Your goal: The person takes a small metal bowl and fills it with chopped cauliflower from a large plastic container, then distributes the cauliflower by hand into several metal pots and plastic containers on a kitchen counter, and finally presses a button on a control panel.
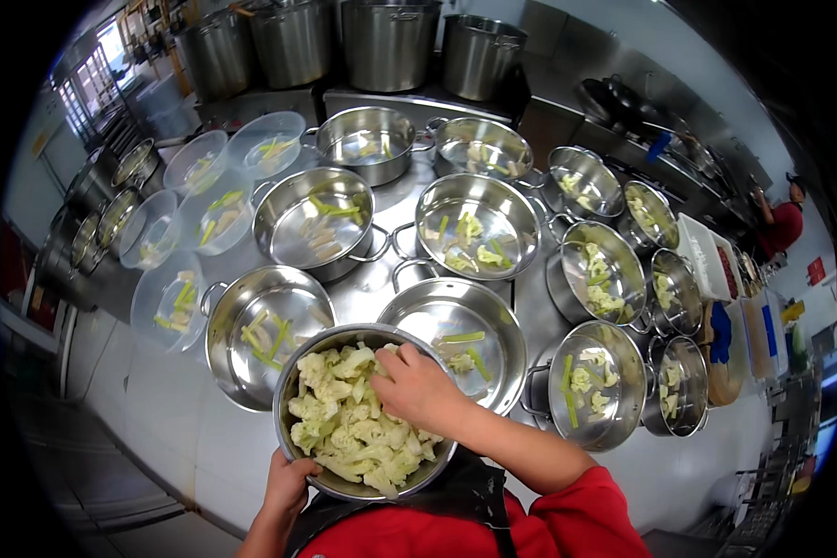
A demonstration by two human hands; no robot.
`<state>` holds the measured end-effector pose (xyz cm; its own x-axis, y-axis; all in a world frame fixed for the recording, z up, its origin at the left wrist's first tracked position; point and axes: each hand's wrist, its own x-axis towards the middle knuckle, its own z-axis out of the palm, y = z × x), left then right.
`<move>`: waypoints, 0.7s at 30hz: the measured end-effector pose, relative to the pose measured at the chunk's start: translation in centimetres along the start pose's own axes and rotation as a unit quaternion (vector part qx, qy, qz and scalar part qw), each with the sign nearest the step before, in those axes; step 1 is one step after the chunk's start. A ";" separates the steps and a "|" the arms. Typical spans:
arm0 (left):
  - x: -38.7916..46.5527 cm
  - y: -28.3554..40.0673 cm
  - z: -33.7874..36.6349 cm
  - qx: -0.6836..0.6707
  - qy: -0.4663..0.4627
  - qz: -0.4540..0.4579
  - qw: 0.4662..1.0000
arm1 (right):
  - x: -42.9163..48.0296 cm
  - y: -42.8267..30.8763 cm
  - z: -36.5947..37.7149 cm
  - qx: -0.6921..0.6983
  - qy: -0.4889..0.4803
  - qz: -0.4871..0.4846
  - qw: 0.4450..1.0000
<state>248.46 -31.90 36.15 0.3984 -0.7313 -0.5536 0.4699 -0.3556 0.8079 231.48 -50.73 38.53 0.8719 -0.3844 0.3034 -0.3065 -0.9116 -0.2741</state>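
Close to my body, my left hand [289,485] grips the near-left rim of a deep steel bowl [277,418] with its thumb over the edge. Cauliflower florets [366,432] fill much of that bowl. My right hand [418,390] reaches over the far-right rim, its curled fingers touching the florets; whether they hold one is hidden. Just beyond, a wide steel pot [509,335] holds celery-like green sticks [464,337] and a little cauliflower. Left of it, another steel pot [216,349] contains green sticks and pale pieces.
Several more steel pots [478,268] and clear plastic bowls [139,307] with vegetables crowd the steel table [394,209]. Tall stockpots [390,49] stand behind. White tubs [697,258] line the right side. Far right, a person in a red top [781,223] stands by the stoves.
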 end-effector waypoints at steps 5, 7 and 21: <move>0.5 0.0 -0.1 0.000 -0.023 -0.019 1.000 | -0.5 0.6 -1.1 0.221 0.112 0.062 0.967; 0.7 0.0 0.0 0.000 -0.020 -0.036 0.999 | -0.4 1.3 -1.7 0.309 0.147 0.109 0.933; 0.7 1.1 0.0 0.027 0.072 -0.084 0.993 | 0.6 22.3 -6.3 0.388 0.270 0.438 0.764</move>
<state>249.21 -32.82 36.61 0.4285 -0.5684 -0.7024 0.4980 -0.5000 0.7085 222.78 -72.22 38.40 0.1120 -0.9932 -0.0315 -0.1808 0.0108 -0.9835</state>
